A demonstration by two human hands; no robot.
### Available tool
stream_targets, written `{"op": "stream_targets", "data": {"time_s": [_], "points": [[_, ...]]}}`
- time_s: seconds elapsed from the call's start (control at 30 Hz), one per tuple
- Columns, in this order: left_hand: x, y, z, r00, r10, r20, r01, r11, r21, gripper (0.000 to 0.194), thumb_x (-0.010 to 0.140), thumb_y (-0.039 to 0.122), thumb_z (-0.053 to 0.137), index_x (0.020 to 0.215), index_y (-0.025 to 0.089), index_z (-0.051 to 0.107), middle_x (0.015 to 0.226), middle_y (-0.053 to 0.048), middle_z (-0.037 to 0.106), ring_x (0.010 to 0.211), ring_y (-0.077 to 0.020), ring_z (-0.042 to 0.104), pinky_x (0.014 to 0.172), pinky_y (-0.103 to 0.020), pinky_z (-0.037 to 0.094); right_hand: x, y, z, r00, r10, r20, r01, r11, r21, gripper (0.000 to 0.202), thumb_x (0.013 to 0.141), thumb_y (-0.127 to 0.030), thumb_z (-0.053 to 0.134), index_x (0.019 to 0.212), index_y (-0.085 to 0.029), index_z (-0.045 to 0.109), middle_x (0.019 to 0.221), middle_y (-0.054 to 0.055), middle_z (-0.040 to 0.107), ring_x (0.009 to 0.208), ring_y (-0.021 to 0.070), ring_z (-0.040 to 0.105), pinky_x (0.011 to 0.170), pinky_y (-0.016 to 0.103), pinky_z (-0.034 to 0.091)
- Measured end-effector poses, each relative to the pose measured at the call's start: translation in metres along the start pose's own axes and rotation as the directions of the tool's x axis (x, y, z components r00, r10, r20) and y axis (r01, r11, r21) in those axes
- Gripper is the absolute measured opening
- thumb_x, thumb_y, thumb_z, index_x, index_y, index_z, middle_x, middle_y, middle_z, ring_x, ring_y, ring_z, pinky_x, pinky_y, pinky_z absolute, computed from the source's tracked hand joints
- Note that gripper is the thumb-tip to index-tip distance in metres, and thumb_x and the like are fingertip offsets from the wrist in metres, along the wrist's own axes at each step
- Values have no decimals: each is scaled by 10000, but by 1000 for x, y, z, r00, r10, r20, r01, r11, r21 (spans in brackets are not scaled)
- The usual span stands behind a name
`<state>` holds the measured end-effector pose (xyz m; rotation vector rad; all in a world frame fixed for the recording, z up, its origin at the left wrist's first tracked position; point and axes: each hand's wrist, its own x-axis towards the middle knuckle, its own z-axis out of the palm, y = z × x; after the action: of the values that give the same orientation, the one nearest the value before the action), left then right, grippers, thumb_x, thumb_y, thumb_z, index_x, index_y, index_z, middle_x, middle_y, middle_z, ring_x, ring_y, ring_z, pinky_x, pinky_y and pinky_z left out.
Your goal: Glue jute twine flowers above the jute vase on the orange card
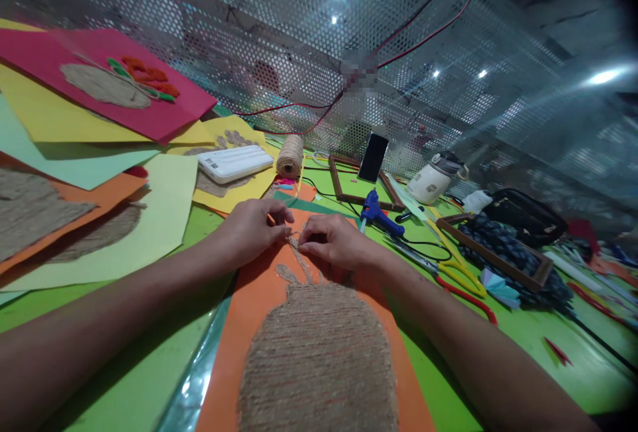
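Observation:
On an orange sheet (229, 352) in front of me lies a rounded shape covered in rows of jute twine (319, 359). Twine loops (298, 264) rise from its top edge. My left hand (256, 229) is closed at the upper end of these loops, thumb and forefinger pinched on the jute twine. Close beside it, my right hand (333, 239) is also closed, with fingertips pressed together against the twine. The fingers partly hide the twine's upper end. A blue glue gun (376, 214) rests just beyond my right hand.
Coloured sheets with twine shapes, including a crimson sheet (184, 96), are stacked at left under a white power bank (235, 163). A twine spool (290, 156), phone (373, 157), wooden frame (341, 186), scissors (461, 276) and white bottle (431, 178) stand or lie toward the mesh wall (299, 53).

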<state>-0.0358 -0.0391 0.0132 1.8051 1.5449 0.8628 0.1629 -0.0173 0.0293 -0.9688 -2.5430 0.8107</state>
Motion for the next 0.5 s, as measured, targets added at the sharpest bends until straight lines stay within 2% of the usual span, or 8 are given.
{"op": "stream_targets", "data": {"time_s": [0.17, 0.33, 0.4, 0.5], "points": [[-1, 1, 4, 999, -26, -26, 26, 999, 18, 140, 750, 319, 657, 809, 201, 703, 681, -14, 722, 648, -197, 663, 635, -299, 456, -1, -7, -1, 999, 48, 11, -46, 994, -104, 143, 871, -51, 653, 766, -148, 661, 830, 30, 639, 750, 127, 571, 722, 260, 442], [1, -6, 8, 996, 80, -34, -73, 983, 168, 184, 764, 329, 659, 867, 205, 747, 846, -54, 759, 764, -228, 678, 689, -324, 471, -1, -11, -3, 995, 85, 43, -78, 987, -138, 141, 868, -62, 646, 759, -151, 643, 841, 34, 634, 744, 129, 562, 716, 262, 431], [0, -6, 9, 991, 131, -7, -127, 977, 169, 220, 769, 340, 659, 911, 202, 755, 884, -62, 759, 805, -230, 680, 712, -325, 480, -1, -11, -3, 993, 112, 37, -106, 986, -131, 133, 871, -78, 645, 765, -158, 639, 853, 36, 641, 739, 130, 564, 710, 265, 431], [-2, -3, 9, 981, 173, 83, -179, 981, 76, 264, 769, 346, 662, 972, 201, 748, 889, -50, 758, 806, -209, 687, 721, -304, 493, -1, -9, -1, 990, 139, 28, -135, 986, -102, 128, 873, -101, 645, 764, -166, 634, 843, 34, 648, 749, 136, 573, 715, 270, 436]]}}
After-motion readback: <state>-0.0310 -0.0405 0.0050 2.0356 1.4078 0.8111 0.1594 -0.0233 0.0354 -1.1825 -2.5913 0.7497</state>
